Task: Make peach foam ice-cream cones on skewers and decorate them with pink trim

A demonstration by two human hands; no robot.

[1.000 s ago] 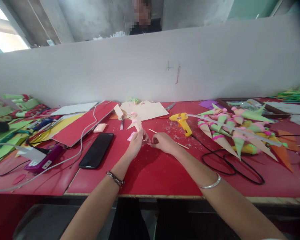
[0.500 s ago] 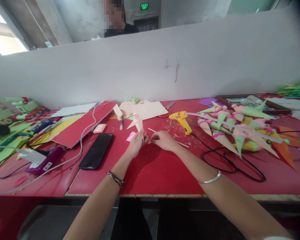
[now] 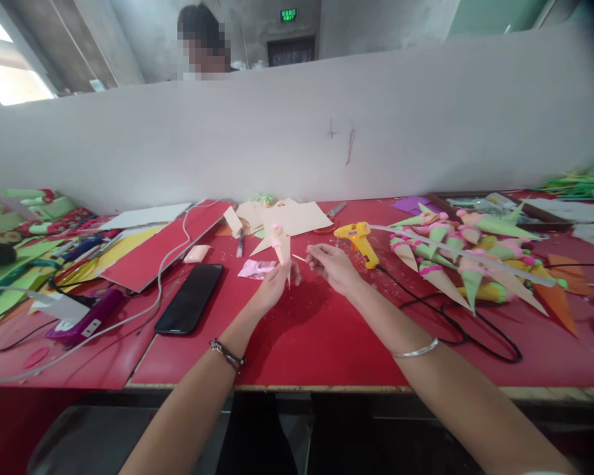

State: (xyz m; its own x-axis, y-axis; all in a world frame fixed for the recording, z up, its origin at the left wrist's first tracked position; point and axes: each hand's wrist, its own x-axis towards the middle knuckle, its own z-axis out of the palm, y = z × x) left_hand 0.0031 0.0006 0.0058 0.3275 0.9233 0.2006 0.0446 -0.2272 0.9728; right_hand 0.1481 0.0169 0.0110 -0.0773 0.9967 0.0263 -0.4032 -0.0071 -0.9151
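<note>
And there it was: a peach paper cone in the left hand, raised over the middle of the counter, its long axis running nearly straight from the far edge toward the near edge. The pink-balled end was up and away; the narrow tip pointed down toward the near edge, swung just slightly right, and showed below the fingers. The left hand had it pinched along the lower part.

Over to the right hand: thumb and fingers narrowed together, well short of wide, just beside the cone and apart from it. Whether anything sat in that pinch, I could not tell. One end of a pale thin stick peeked out by those fingertips, the rest hidden.

Around them, a busy field! A pink packet lay just left of the left hand, and a black phone slanted on the counter's left half, lower end toward the near edge. Farther back, a peach sheet lay close to the far edge, with scissors at its right end. Right of the hands rested a yellow glue gun, nozzle toward the left edge, a long glue stick running from its rear across a pile of finished cones on the right half. Those tips fanned every which way, several of them toward the near edge.
</note>
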